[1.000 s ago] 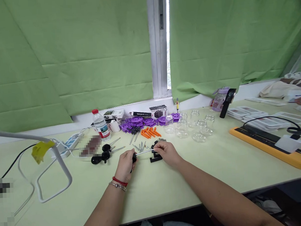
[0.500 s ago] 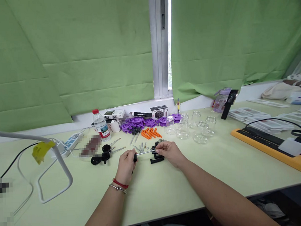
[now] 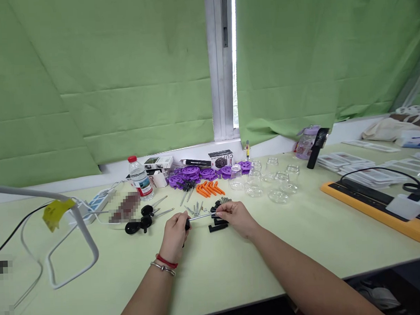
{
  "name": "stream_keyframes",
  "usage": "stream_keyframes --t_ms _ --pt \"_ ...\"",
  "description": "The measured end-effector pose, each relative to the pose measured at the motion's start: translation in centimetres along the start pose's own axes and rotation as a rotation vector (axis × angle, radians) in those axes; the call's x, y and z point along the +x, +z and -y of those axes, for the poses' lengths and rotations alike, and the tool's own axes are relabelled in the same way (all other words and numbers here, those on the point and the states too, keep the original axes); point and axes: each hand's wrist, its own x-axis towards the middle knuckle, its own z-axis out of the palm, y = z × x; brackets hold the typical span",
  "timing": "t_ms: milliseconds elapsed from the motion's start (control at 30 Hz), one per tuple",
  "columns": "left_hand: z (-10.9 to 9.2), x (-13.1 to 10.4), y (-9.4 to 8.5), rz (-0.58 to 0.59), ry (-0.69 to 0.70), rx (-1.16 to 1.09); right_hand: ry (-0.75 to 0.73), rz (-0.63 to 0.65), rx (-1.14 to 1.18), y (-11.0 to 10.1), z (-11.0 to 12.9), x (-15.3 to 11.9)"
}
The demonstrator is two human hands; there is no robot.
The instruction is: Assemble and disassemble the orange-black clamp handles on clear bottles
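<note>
My left hand [image 3: 175, 231] is closed around the black end piece of a thin metal rod [image 3: 199, 217]. The rod points right, and my right hand [image 3: 235, 216] pinches its far tip; any small part between those fingertips is too small to make out. Below and beside my right fingers lie black hook-shaped pieces [image 3: 217, 228]. Several loose metal pins [image 3: 197, 208] rest just beyond the rod. Left of my left hand lie black round-ended parts with metal rods [image 3: 145, 222]. Orange angled pieces [image 3: 210, 189] sit farther back, in front of purple openwork discs [image 3: 190, 172].
Clear glass jars [image 3: 279, 192] stand right of the discs. A red-capped water bottle [image 3: 140, 179], a power strip [image 3: 96, 205] and a white bent stand [image 3: 90, 235] are at left. At right lie an orange-and-black machine [image 3: 373, 211] and stacked white cards [image 3: 348, 166].
The view has shifted slightly. Both hands keep their hold on the rod with almost no movement, and the parts on the table lie as before.
</note>
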Motion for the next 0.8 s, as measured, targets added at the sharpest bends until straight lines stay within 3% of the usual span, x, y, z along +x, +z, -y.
stream_keyframes --t_ms 267,800 --pt "-0.19 -0.13 0.1 0.005 0.005 0.036 -0.009 0.004 0.011 0.08 0.19 -0.1" --pt "0.3 0.17 -0.11 0.002 0.016 0.045 -0.053 0.053 -0.178 -0.05 -0.59 -0.04"
